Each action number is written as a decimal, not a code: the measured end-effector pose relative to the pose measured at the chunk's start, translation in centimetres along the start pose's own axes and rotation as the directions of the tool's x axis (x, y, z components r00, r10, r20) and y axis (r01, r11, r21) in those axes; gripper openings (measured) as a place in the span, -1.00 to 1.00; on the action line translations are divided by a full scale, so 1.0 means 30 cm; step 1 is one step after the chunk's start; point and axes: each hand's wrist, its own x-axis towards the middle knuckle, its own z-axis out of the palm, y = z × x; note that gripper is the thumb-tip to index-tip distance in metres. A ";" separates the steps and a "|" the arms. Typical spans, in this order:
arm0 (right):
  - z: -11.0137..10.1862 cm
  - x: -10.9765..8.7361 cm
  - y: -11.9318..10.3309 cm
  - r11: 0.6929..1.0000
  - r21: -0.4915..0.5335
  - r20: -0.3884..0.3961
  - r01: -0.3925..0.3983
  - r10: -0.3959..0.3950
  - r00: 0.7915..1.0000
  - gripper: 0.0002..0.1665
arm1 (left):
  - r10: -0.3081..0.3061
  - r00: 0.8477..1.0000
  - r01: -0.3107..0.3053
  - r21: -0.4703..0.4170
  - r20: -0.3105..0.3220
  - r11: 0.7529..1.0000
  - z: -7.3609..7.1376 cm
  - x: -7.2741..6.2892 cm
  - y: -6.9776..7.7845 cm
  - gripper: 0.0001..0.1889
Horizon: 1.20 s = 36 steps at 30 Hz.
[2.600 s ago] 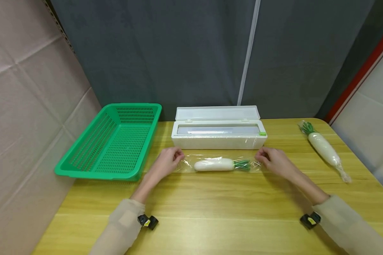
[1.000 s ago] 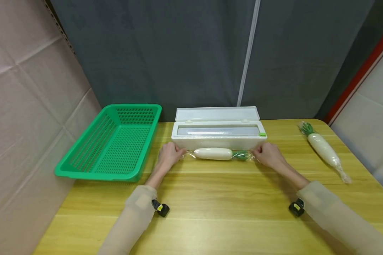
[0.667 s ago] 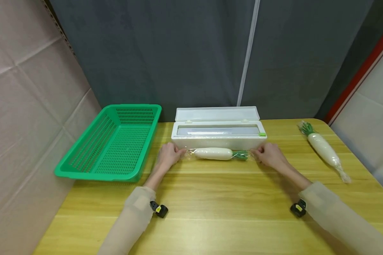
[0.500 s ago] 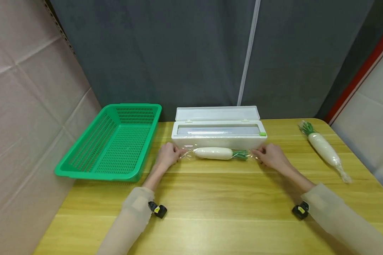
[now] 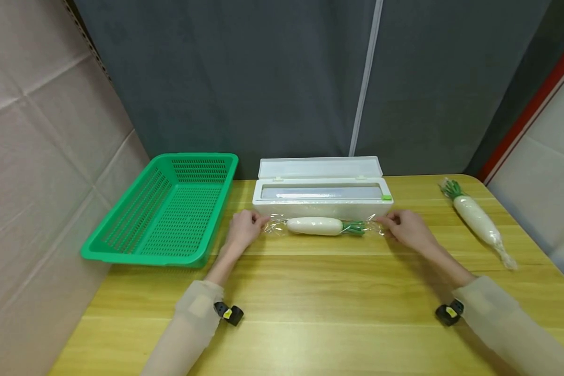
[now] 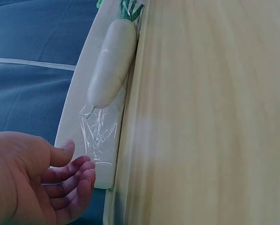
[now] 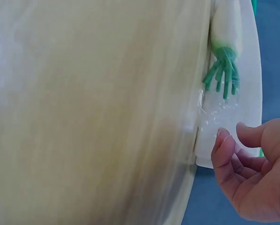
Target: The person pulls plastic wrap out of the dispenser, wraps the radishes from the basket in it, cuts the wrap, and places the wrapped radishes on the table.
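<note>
A white radish (image 5: 314,225) with green leaf stubs lies sideways against the front of a white film box (image 5: 323,210), wrapped in clear cling film. The loose film (image 5: 274,226) juts out crinkled past both of its ends. My left hand (image 5: 244,230) is at the film's left end; in the left wrist view its thumb and loosely bent fingers (image 6: 87,161) show a gap. At the leaf end, my right hand (image 5: 408,228) has its fingertips by the film. Thumb and forefinger (image 7: 222,136) stand apart in the right wrist view.
A green perforated basket (image 5: 209,230) stands on the left of the wooden table (image 5: 319,303). Another film-wrapped radish (image 5: 477,219) lies at the right. Behind the box, whose lid (image 5: 319,168) is raised, hangs a dark curtain (image 5: 244,83).
The radish rolled away from me, up to the box, with the film round it. Since then both hands have drawn slightly outward, and the film ends, gathered a second ago, look more spread.
</note>
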 end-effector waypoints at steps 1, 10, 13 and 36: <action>-0.005 0.001 0.003 1.000 -0.003 -0.015 0.006 -0.006 1.000 -0.57 | 0.007 1.000 -0.007 0.000 -0.012 1.000 -0.002 -0.001 0.000 -0.58; -0.053 0.016 0.010 1.000 -0.016 -0.128 0.022 -0.023 0.992 -0.64 | 0.087 0.990 -0.090 -0.022 -0.114 0.996 -0.011 0.004 0.029 -0.75; -0.067 0.021 0.009 0.999 -0.022 -0.182 0.035 -0.039 0.982 -0.65 | 0.137 0.979 -0.145 -0.044 -0.148 0.988 -0.009 0.010 0.048 -0.80; -0.088 0.097 0.029 0.981 -0.017 -0.064 0.192 -0.193 0.979 -0.43 | 0.421 0.906 -0.423 -0.045 -0.044 0.905 0.088 0.077 0.203 -0.88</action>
